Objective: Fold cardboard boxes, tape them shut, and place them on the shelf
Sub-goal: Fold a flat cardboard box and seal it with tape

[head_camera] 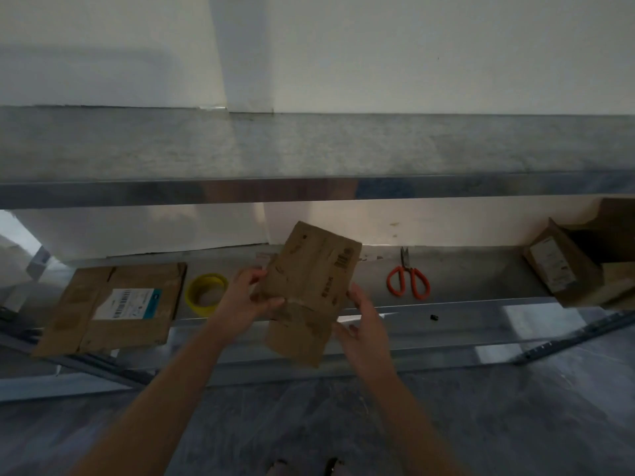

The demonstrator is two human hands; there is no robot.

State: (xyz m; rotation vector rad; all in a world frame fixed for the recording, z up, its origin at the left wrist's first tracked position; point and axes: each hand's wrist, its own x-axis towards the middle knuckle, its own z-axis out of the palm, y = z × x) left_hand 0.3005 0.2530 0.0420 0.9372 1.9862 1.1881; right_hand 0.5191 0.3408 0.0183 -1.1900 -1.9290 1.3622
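- Brown cardboard box (311,290), partly flattened, held tilted above the front edge of the metal shelf (464,286)
- left hand (240,300) grips the box's left edge
- right hand (360,321) lies against the box's right edge; grip cannot be told
- yellow tape roll (193,298) just left of the box, flat carton (117,307) farther left
- orange scissors (407,269) right of the box, open carton (567,269) far right

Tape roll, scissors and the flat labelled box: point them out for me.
Yellow tape roll (199,309), head view, near wall of the ring.
Scissors (407,270), head view, where the orange handles meet the blades.
Flat labelled box (123,304), head view, on its white label.
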